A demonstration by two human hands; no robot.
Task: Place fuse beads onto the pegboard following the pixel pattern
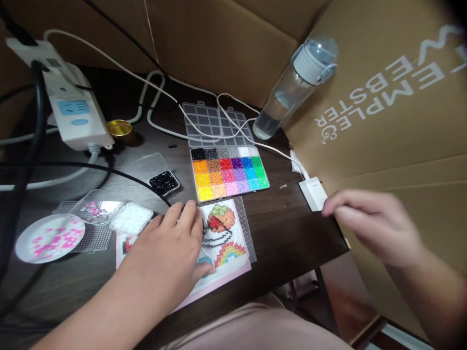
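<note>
My left hand (166,253) lies flat over a sheet of printed pixel patterns (229,274), its fingers stretched out and covering part of it. An orange fruit and a rainbow show on the sheet beside my fingers. From under its right edge peeks a clear pegboard (247,233). Just beyond my fingertips is a divided box of coloured beads (231,175), with its clear lid (219,121) folded back. My right hand (375,226) is raised at the table's right edge, near a white adapter (313,194). Its fingers are curled together; anything inside them is hidden.
Left of the sheet are a white dish of pink and white beads (47,238), a small case of white beads (131,218) and one of black beads (164,182). A power strip (73,102), cables, a gold cup (119,129) and a water bottle (292,92) stand behind. Cardboard walls (365,160) surround the table.
</note>
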